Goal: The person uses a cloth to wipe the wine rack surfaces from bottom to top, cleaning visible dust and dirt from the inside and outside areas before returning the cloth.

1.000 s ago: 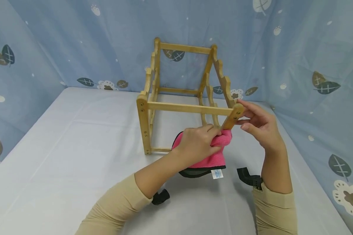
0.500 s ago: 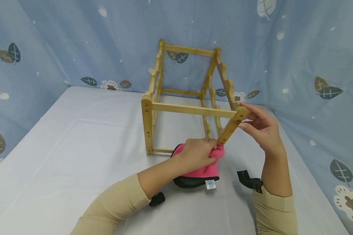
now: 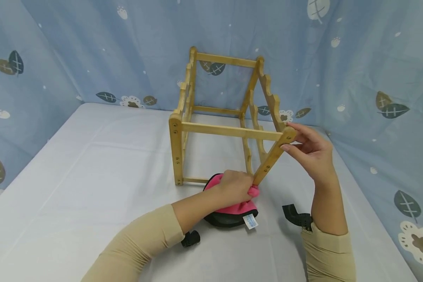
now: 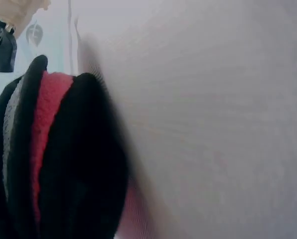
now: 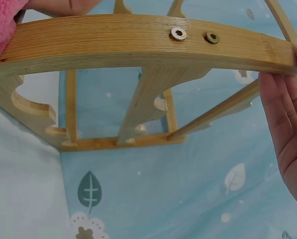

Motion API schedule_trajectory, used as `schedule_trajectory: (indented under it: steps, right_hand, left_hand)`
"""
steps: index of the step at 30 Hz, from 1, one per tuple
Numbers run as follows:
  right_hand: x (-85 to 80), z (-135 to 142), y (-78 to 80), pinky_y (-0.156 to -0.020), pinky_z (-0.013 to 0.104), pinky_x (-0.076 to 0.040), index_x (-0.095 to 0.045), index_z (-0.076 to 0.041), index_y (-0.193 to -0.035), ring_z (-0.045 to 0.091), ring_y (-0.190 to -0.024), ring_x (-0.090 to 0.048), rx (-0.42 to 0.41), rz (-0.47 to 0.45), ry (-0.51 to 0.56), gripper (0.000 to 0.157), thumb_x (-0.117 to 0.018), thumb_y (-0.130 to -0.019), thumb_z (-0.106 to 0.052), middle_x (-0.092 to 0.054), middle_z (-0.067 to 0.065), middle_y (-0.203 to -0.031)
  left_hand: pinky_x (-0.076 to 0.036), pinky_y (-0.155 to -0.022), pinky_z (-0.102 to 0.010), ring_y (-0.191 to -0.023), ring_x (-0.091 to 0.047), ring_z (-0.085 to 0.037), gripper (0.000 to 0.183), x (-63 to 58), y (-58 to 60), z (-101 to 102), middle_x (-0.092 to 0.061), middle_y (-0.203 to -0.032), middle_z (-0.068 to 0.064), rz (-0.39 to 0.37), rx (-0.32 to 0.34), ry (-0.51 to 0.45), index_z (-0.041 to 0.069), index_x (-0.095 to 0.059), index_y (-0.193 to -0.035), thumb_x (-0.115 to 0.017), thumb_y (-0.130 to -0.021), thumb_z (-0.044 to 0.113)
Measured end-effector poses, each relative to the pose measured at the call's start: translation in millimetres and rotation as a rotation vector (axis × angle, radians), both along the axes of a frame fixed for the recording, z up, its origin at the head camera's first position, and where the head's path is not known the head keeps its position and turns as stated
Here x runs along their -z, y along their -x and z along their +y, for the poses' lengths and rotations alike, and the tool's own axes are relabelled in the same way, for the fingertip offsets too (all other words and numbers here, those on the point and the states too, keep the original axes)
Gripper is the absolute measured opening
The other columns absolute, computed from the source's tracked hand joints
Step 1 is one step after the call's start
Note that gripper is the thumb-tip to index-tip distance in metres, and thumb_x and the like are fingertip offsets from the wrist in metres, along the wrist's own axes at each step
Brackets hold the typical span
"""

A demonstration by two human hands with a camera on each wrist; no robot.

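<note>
A light wooden rack [image 3: 232, 130] with wavy, notched rails stands on the white surface, its front right upright slanting down and inward. My left hand [image 3: 234, 186] grips a pink cloth [image 3: 244, 207] with a dark grey back, black edging and a white tag. Bunched cloth lies against the lower end of that upright; the left fingertips are hidden. In the left wrist view the folded cloth [image 4: 49, 109] fills the left side. My right hand [image 3: 311, 152] pinches the upright's top corner between thumb and fingers. The right wrist view shows the upright [image 5: 113, 42] close up, with two bolts.
Black bent pieces [image 3: 297, 216] sit at both sleeve cuffs. White cloth [image 3: 109, 164] covers the table. A blue patterned curtain [image 3: 127, 51] stands behind the rack and along both sides.
My left hand and the cloth have moved down along the front right upright to its lower end, also slightly left. My right hand stays at the top corner, its thumb now further onto the wood.
</note>
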State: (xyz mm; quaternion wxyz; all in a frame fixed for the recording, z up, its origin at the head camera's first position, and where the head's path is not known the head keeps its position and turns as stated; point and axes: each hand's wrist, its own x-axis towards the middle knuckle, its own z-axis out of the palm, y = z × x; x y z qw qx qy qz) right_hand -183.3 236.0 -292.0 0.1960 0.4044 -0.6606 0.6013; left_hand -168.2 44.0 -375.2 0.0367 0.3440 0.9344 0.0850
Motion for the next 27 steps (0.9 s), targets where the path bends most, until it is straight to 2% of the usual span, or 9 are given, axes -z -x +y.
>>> schedule_trajectory:
  steps: [3,6,9,14,20,22,27]
  right_hand:
    - [0.8,0,0.4,-0.076,0.024,-0.054,-0.051,0.018,-0.120,0.014,-0.089,-0.066,-0.003,-0.003,0.003,0.050,-0.072,-0.079,-0.002,-0.065,0.005,-0.101]
    - [1.5,0,0.2,-0.076,0.024,-0.054,-0.051,0.018,-0.120,0.013,-0.089,-0.066,0.002,-0.005,-0.007,0.051,-0.073,-0.079,-0.002,-0.066,0.005,-0.101]
    - [1.0,1,0.1,-0.076,0.023,-0.054,-0.051,0.018,-0.121,0.013,-0.089,-0.066,0.011,0.000,-0.023,0.052,-0.073,-0.079,-0.004,-0.066,0.004,-0.102]
    - [-0.3,2,0.4,-0.075,0.021,-0.054,-0.051,0.018,-0.120,0.012,-0.089,-0.066,0.025,0.015,-0.033,0.053,-0.073,-0.079,-0.006,-0.066,0.004,-0.102]
    - [-0.1,3,0.4,-0.076,0.022,-0.054,-0.050,0.018,-0.121,0.012,-0.089,-0.066,0.037,0.013,-0.050,0.055,-0.073,-0.079,-0.008,-0.066,0.004,-0.103]
    - [-0.1,4,0.1,-0.076,0.022,-0.053,-0.050,0.018,-0.121,0.013,-0.089,-0.067,0.041,0.014,-0.056,0.055,-0.073,-0.079,-0.008,-0.065,0.004,-0.104]
    - [-0.8,4,-0.5,-0.077,0.022,-0.053,-0.049,0.017,-0.122,0.012,-0.091,-0.066,0.048,0.021,-0.074,0.056,-0.073,-0.079,-0.009,-0.065,0.003,-0.105]
  left_hand:
    - [-0.040,-0.048,-0.027,-0.064,-0.053,-0.006,0.022,-0.3,-2.8,-3,-0.062,-0.077,0.008,0.008,0.005,-0.022,0.017,-0.064,-0.095,-0.069,-0.083,0.035]
    - [-0.038,-0.046,-0.025,-0.064,-0.052,-0.004,0.020,-2.2,-7.0,-8,-0.062,-0.076,0.009,0.016,0.002,-0.087,0.018,-0.065,-0.092,-0.070,-0.082,0.034]
    - [-0.038,-0.047,-0.023,-0.065,-0.053,-0.002,0.019,-7.5,-10.7,-12,-0.064,-0.079,0.010,0.058,-0.014,-0.165,0.019,-0.067,-0.089,-0.072,-0.080,0.035]
    - [-0.040,-0.049,-0.021,-0.070,-0.059,-0.002,0.024,-24.8,-17.6,-16,-0.066,-0.085,0.010,0.159,-0.045,-0.289,0.019,-0.068,-0.093,-0.073,-0.079,0.038]
    - [-0.041,-0.051,-0.018,-0.066,-0.059,-0.002,0.027,-50.1,-27.6,-23,-0.065,-0.082,0.006,0.265,-0.050,-0.463,0.015,-0.067,-0.092,-0.076,-0.077,0.037]
    - [-0.042,-0.051,-0.018,-0.066,-0.058,-0.002,0.027,-59.1,-29.8,-25,-0.065,-0.081,0.006,0.319,-0.047,-0.532,0.015,-0.067,-0.090,-0.077,-0.076,0.035]
    - [-0.045,-0.052,-0.017,-0.061,-0.056,-0.004,0.026,-78.6,-32.6,-33,-0.063,-0.075,0.003,0.512,-0.028,-0.705,0.012,-0.064,-0.084,-0.081,-0.072,0.028]
